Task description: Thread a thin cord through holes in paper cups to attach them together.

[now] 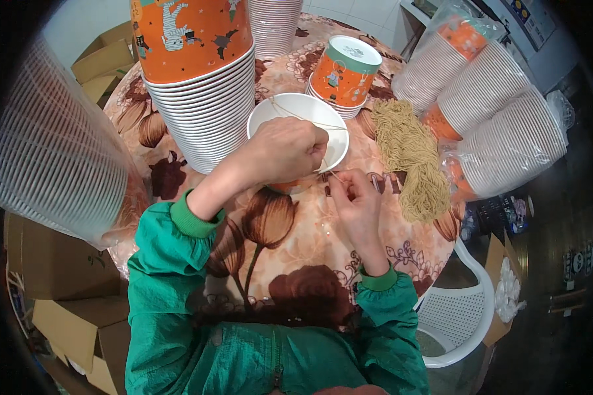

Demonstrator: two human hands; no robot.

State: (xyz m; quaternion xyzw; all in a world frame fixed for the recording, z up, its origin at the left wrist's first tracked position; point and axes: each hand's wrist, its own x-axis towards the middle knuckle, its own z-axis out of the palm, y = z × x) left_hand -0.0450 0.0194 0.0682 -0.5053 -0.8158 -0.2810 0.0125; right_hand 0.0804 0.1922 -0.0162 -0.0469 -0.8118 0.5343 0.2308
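In front of me on the table an orange paper bucket point(263, 113) stands upright, its white inside facing up. A thin tan cord point(336, 128) runs across its mouth. My left hand point(286, 150) is closed in a fist over the near part of the rim, gripping the cord; its fingertips are partly hidden. Just outside the rim on the right, my right hand point(359, 205) pinches the cord between thumb and index finger. A short length stretches between both hands.
Left of the bucket rises a tall stack of orange buckets point(201, 99). Upside-down buckets point(339, 76) stand behind it. A bundle of tan cords point(408, 158) lies at right, beside plastic-wrapped bucket stacks point(507, 141). Another wrapped stack point(59, 158) stands far left. A white chair point(464, 303) and cardboard boxes point(79, 316) flank the table.
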